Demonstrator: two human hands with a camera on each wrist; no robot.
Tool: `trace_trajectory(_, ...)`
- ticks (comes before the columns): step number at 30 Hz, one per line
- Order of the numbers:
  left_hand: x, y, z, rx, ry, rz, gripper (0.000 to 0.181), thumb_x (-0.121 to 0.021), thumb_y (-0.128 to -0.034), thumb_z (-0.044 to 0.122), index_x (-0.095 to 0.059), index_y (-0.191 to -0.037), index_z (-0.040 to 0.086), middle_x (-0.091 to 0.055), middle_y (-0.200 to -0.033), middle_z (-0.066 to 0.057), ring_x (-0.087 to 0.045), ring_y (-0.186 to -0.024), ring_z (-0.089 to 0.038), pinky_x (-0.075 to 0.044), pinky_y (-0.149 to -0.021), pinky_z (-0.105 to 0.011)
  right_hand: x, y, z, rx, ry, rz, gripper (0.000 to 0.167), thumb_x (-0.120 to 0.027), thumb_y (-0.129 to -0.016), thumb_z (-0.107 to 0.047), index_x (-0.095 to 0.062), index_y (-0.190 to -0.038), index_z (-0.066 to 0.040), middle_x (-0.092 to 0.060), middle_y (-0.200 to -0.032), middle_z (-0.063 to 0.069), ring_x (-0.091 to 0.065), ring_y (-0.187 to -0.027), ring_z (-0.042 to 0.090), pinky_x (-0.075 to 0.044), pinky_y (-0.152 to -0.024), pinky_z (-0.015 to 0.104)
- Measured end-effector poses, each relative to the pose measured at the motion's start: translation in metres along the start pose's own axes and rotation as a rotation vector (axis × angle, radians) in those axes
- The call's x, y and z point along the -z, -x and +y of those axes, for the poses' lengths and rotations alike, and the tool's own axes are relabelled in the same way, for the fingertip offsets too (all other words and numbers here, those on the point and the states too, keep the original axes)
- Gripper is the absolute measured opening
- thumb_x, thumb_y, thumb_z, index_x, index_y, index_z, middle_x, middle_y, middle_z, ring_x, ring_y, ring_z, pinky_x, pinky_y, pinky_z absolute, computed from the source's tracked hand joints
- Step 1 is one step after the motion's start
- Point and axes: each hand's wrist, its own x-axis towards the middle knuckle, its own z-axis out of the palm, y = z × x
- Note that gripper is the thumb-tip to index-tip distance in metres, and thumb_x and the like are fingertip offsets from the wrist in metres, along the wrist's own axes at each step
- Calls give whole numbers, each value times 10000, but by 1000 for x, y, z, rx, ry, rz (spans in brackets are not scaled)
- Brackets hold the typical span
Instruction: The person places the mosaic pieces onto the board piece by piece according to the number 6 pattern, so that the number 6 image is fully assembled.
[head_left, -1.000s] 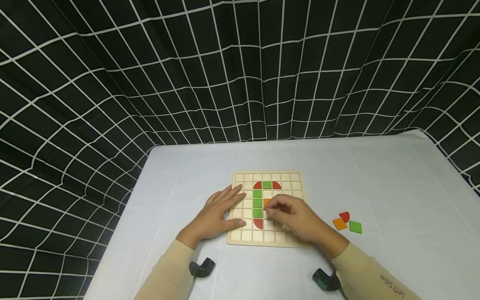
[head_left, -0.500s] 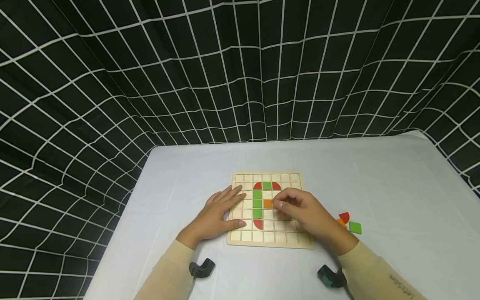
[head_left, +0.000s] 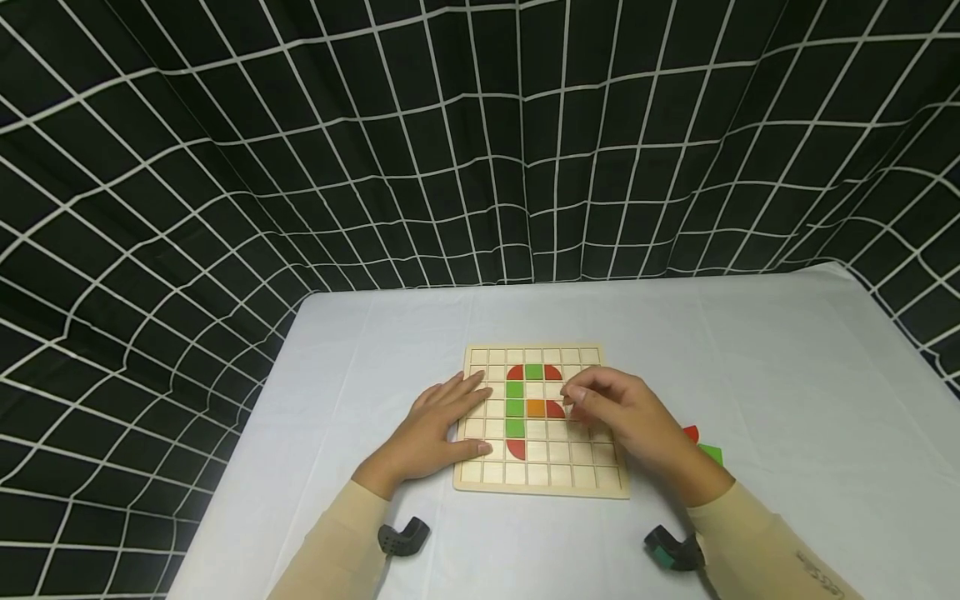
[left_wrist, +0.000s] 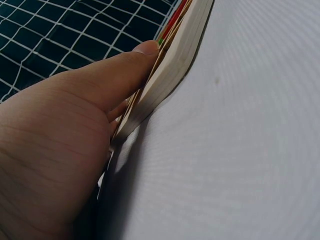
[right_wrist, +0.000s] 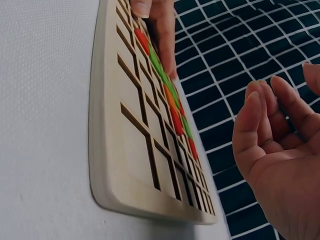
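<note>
Board (head_left: 538, 472) now shows a red quarter-circle (head_left: 554, 409) beside the orange square (head_left: 536, 408), lengthening that row; right hand (head_left: 621, 410), drawn off, is loosely curled, empty; left hand (head_left: 433, 429) spreads over the left edge.

1. I see the bare left hand (head_left: 431, 429) lying palm down, its fingers (head_left: 471, 399) straight and spread, its thumb (head_left: 468, 449) held apart from them.
2. On the left wrist view I get that thumb extended, with the other fingers mostly hidden behind it.
3. I see the bare right hand (head_left: 626, 417) apart from the left, palm turned inward, its fingers loosely bent and its thumb tip close to the index fingertip.
4. I watch both forearms slant inward, the left in a beige fabric sleeve (head_left: 333, 542), the right in a beige fabric sleeve with dark lettering (head_left: 765, 542).
</note>
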Motion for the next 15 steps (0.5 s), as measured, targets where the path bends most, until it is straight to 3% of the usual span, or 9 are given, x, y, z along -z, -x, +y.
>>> trace_trajectory(9,2,1,2,-2,-6,1,855,-753,-998,570,-426,-1698,206,-199,-1799,51,-103,-1654,-230,-57,-1309,-507,10,3,-2,6,37,46,261,-666,-1102,-175,-704,-1172,74,-694,-988,189,-678,-894,307,-592,-818,328)
trace_trajectory(15,1,1,0,-6,-21,2,856,-742,-998,588,-423,-1700,217,-193,-1800,62,-101,-1654,-221,-61,-1310,-500,17,6,1,15,43,63,251,-666,-1105,-169,-705,-1161,73,-691,-1020,224,-680,-906,314,-579,-823,312)
